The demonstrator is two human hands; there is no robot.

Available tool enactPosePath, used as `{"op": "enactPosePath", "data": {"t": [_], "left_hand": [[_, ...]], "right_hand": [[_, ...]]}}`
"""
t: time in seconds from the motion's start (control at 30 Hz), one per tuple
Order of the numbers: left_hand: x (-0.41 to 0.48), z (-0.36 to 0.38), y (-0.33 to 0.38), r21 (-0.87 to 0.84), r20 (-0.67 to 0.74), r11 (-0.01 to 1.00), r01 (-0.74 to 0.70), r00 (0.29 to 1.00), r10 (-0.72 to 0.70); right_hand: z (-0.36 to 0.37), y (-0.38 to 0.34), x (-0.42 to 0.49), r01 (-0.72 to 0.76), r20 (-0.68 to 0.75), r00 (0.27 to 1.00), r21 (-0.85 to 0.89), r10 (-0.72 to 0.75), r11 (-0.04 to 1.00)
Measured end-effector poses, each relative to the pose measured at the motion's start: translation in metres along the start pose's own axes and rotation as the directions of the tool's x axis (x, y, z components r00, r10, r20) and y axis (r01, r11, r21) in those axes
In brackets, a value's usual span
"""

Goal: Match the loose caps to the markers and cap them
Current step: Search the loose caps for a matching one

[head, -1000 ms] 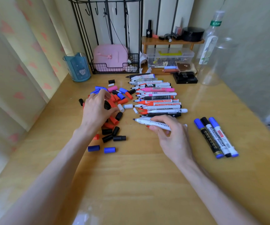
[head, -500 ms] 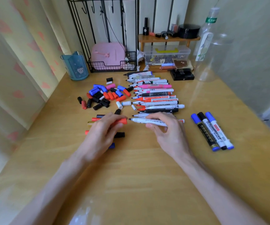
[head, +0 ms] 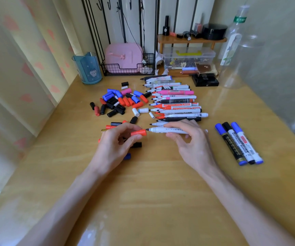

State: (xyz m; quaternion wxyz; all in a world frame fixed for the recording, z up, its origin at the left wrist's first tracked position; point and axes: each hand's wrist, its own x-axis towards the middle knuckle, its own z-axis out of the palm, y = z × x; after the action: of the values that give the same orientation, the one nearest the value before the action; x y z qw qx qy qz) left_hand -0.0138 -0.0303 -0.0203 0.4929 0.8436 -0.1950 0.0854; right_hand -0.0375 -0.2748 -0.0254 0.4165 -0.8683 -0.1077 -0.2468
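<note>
My left hand (head: 115, 145) pinches a red cap (head: 139, 133) between thumb and fingers, its open end pointing right. My right hand (head: 189, 139) grips a white marker (head: 162, 130) lying level, its dark tip almost touching the cap's mouth. A heap of loose caps (head: 120, 102) in blue, red, black, pink and white lies beyond my left hand. Several uncapped markers (head: 175, 103) lie in a row, tips pointing left, beyond my right hand. Three capped markers (head: 239, 142) lie side by side at the right.
The wooden table (head: 161, 192) carries a blue cup (head: 88, 68), a wire basket (head: 129, 68) with a pink box, a clear storage box (head: 189, 57) under a small shelf, a black box (head: 205, 80) and clear bottles (head: 237, 47) at the back. A curtain hangs left.
My left hand came back from the cap heap with a red cap and brought it up to the tip of the white marker held by my right hand.
</note>
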Motion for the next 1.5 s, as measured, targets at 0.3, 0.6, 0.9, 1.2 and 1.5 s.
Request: {"op": "enactPosePath", "data": {"t": [0.3, 0.6, 0.9, 1.2, 1.5], "left_hand": [[-0.002, 0.004, 0.005, 0.006, 0.051, 0.999, -0.038, 0.998, 0.037], [-0.004, 0.004, 0.011, 0.029, -0.003, 0.997, -0.078, 0.997, 0.078], [-0.007, 0.002, 0.013, 0.069, -0.037, 0.992, -0.110, 0.993, 0.112], [-0.007, 0.004, 0.013, 0.067, -0.015, 0.991, -0.114, 0.993, 0.115], [-0.006, 0.005, 0.014, 0.164, -0.001, 0.972, -0.171, 0.985, 0.173]], "right_hand": [[0.005, -0.002, -0.002, 0.050, 0.054, 0.997, 0.005, -0.050, 0.999], [0.009, -0.016, -0.010, 0.071, -0.004, 0.997, -0.043, -0.072, 0.996], [0.011, -0.021, -0.013, 0.061, -0.006, 0.998, -0.038, -0.061, 0.997], [0.012, -0.016, -0.011, 0.075, -0.012, 0.997, -0.006, -0.075, 0.997], [0.013, -0.011, -0.014, 0.013, 0.052, 0.999, 0.019, -0.013, 1.000]]}}
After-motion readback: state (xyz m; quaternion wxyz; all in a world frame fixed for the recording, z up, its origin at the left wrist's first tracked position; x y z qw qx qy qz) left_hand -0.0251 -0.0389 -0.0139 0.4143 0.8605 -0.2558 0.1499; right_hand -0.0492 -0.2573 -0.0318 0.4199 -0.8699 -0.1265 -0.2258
